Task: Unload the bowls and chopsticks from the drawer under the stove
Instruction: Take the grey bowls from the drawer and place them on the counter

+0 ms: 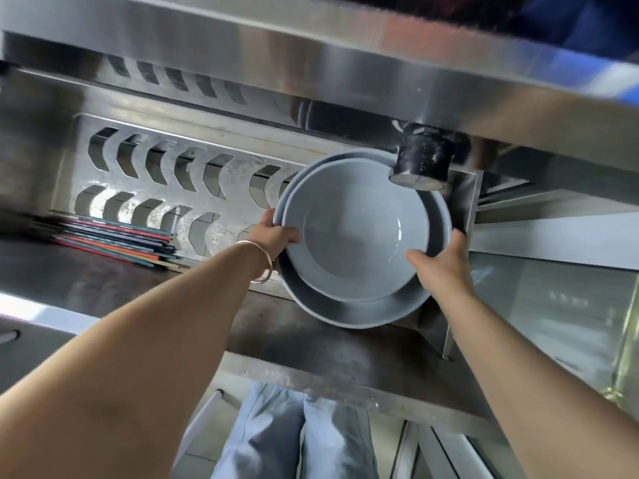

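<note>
A stack of grey-blue bowls (356, 233) sits at the right end of the open steel drawer (345, 371). The smaller top bowl rests inside a wider one beneath. My left hand (273, 236) grips the stack's left rim, thumb on the inside. My right hand (442, 261) grips the right rim, thumb over the edge. A bundle of coloured chopsticks (117, 242) lies flat at the drawer's left side, well away from both hands.
The stove's steel front edge (345, 63) overhangs the drawer. A black knob (422, 160) hangs just above the bowls' far right rim. A slotted steel rack (166, 181) lines the drawer's back. My legs (294, 437) stand below the drawer front.
</note>
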